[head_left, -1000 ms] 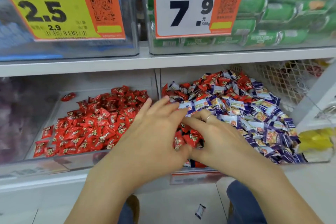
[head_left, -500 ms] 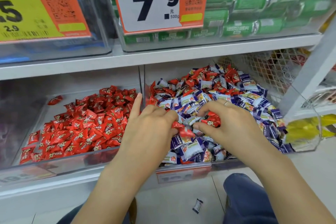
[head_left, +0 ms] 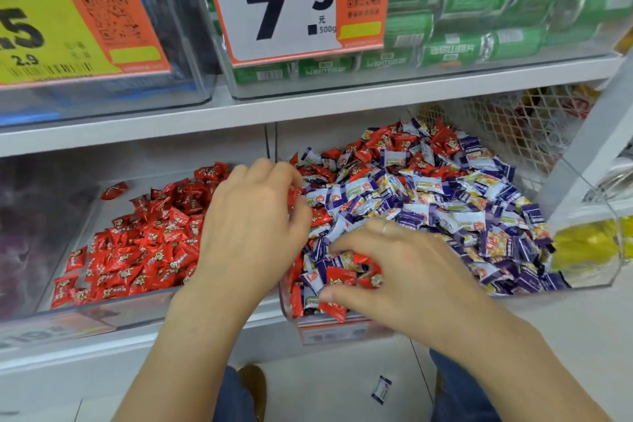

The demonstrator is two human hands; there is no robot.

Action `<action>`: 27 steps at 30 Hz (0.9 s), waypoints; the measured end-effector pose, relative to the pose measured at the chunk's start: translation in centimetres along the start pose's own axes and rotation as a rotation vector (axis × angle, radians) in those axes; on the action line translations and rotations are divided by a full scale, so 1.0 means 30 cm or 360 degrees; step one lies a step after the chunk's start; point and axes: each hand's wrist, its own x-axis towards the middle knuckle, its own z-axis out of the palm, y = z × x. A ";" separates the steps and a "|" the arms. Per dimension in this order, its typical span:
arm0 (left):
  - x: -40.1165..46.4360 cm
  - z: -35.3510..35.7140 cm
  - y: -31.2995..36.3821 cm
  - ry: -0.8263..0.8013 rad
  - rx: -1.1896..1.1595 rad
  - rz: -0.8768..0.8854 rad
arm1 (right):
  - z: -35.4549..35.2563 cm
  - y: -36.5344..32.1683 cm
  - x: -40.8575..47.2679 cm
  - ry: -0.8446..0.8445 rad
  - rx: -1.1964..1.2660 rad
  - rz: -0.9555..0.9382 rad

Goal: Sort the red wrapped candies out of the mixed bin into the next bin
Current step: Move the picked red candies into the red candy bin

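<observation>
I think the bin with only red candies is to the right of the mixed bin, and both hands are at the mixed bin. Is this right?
Not quite. The head view shows the bin with only red candies to the left of the mixed bin, not the right. Both the left hand and right hand are at the mixed bin.

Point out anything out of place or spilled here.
One purple-and-white wrapped candy lies on the floor below the shelf, outside every bin. A lone red candy also sits apart at the back of the red bin.
</observation>
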 end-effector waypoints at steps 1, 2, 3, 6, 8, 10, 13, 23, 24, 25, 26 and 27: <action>0.003 0.011 0.005 -0.0011 0.0109 0.0066 | 0.015 -0.013 0.003 -0.0025 -0.0111 -0.0042; 0.004 0.025 0.005 -0.0014 0.0210 0.0118 | 0.028 -0.024 0.009 -0.0055 -0.0184 -0.0069; 0.006 0.035 0.007 -0.0016 0.0305 0.0170 | 0.035 -0.033 0.014 -0.0078 -0.0223 -0.0089; 0.044 0.019 0.047 -0.0255 0.0718 0.0340 | 0.037 -0.029 0.023 -0.0078 -0.0216 -0.0102; 0.097 0.006 0.086 -0.0584 0.0964 0.0322 | 0.032 -0.020 0.017 -0.0096 -0.0222 -0.0084; 0.146 0.026 0.123 -0.0854 0.1179 0.0304 | 0.028 -0.012 0.010 -0.0095 -0.0234 -0.0066; 0.184 0.073 0.164 -0.1183 0.1309 0.0274 | 0.006 0.013 0.007 -0.0033 -0.0240 -0.0008; 0.190 0.114 0.159 -0.1351 0.0680 0.0003 | -0.073 0.161 -0.012 0.0246 -0.0255 0.0303; 0.184 0.111 0.154 -0.1311 0.0552 -0.0046 | -0.078 0.176 -0.014 0.0271 -0.0255 0.0330; 0.175 0.106 0.151 -0.1272 0.0438 -0.0104 | -0.080 0.188 -0.017 0.0289 -0.0248 0.0342; 0.166 0.101 0.150 -0.1240 0.0355 -0.0143 | -0.082 0.195 -0.021 0.0297 -0.0231 0.0342; 0.156 0.097 0.150 -0.1216 0.0310 -0.0158 | -0.083 0.198 -0.026 0.0285 -0.0211 0.0337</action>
